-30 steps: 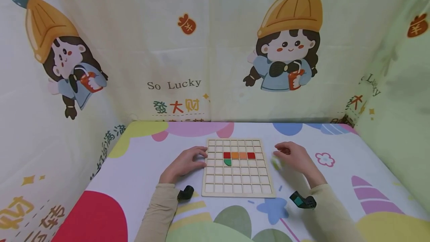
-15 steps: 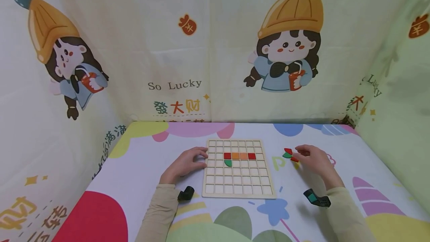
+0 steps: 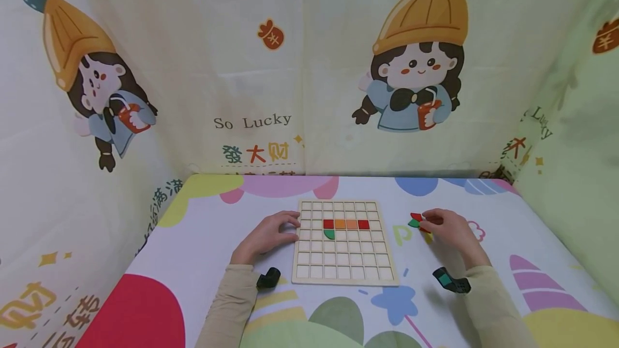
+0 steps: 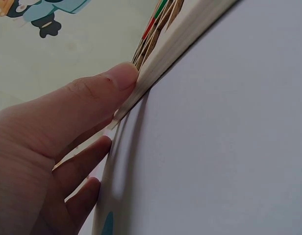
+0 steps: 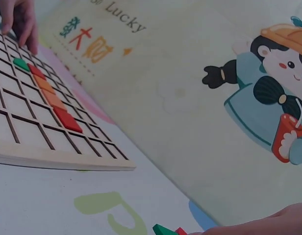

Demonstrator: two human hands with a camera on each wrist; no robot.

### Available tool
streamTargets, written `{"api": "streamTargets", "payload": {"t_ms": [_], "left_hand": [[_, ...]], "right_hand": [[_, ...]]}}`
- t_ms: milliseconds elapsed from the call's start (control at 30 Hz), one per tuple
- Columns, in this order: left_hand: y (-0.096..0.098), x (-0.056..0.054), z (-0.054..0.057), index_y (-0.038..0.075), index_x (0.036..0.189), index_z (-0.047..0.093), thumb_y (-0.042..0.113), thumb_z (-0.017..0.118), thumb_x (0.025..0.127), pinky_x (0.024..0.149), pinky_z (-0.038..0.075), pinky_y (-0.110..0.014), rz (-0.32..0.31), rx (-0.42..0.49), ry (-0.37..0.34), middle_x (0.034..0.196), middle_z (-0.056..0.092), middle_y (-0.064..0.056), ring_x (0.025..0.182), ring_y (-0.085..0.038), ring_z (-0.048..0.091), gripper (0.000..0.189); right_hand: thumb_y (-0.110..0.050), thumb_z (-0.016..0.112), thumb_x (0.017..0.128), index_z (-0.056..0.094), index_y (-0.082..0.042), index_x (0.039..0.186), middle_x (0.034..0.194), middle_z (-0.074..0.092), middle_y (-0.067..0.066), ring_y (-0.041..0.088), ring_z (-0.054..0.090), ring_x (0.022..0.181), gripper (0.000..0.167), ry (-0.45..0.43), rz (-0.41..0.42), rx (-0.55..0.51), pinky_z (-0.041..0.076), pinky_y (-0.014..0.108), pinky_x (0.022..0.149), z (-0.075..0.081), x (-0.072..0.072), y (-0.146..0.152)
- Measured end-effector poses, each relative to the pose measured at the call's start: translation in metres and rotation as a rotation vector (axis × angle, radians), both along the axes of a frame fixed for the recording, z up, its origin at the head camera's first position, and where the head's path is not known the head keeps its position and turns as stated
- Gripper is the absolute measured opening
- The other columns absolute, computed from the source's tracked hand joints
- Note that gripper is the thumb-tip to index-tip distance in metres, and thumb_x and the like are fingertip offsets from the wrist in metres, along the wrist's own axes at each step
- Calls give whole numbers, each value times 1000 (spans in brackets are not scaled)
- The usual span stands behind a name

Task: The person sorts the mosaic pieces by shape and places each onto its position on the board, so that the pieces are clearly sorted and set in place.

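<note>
A wooden grid board (image 3: 319, 272) lies on the table in front of me. It holds a row of red (image 3: 364, 224) and orange (image 3: 340, 224) square tiles, with a green quarter-round tile (image 3: 329, 234) below the row's left end. My left hand (image 3: 266, 235) rests at the board's left edge; in the left wrist view its thumb (image 4: 99, 88) touches the rim. Right of the board, my right hand (image 3: 452, 230) has its fingertips at a small group of red (image 3: 416, 216) and green (image 3: 413, 223) pieces. Whether it pinches one is hidden.
The printed tablecloth (image 3: 213, 240) spreads around the board. A patterned fabric wall (image 3: 329, 149) stands behind the table, with more fabric at both sides. Black devices are strapped at the left wrist (image 3: 268, 278) and right wrist (image 3: 452, 280).
My right hand moved right, away from the board's side, uncovering the red and green pieces, then shifted slightly left to them. The left hand and the tiles on the board stayed put.
</note>
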State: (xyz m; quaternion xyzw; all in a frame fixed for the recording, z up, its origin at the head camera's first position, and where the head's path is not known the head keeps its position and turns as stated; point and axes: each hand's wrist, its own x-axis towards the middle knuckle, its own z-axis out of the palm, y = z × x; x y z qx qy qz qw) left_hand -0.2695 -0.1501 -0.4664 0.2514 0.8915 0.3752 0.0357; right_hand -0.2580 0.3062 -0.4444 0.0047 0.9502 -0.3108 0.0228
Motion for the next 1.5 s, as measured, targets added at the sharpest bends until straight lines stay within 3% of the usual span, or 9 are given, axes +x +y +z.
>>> {"api": "streamTargets", "payload": {"t_ms": [567, 1167, 1500], "left_hand": [[0, 0, -1, 12, 107, 69, 19, 77, 84, 113, 33, -44, 4, 7, -3, 140, 55, -4, 136, -25, 43, 25], [0, 0, -2, 13, 107, 70, 20, 77, 85, 113, 33, -45, 1, 10, -4, 140, 55, -4, 136, -25, 43, 25], [0, -1, -2, 14, 108, 70, 21, 77, 85, 114, 32, -45, 6, 13, -16, 140, 55, -3, 136, -25, 42, 25]], "right_hand": [[-21, 69, 90, 59, 7, 122, 113, 62, 24, 34, 55, 97, 44, 27, 13, -2, 51, 50, 86, -9, -5, -7], [-19, 72, 88, 64, 4, 110, 100, 64, 16, 29, 55, 89, 33, 40, 36, 29, 52, 46, 81, -6, -2, -11], [-19, 72, 88, 64, 3, 121, 111, 65, 20, 31, 57, 96, 40, 76, 101, 48, 52, 48, 85, -6, -2, -16]]}}
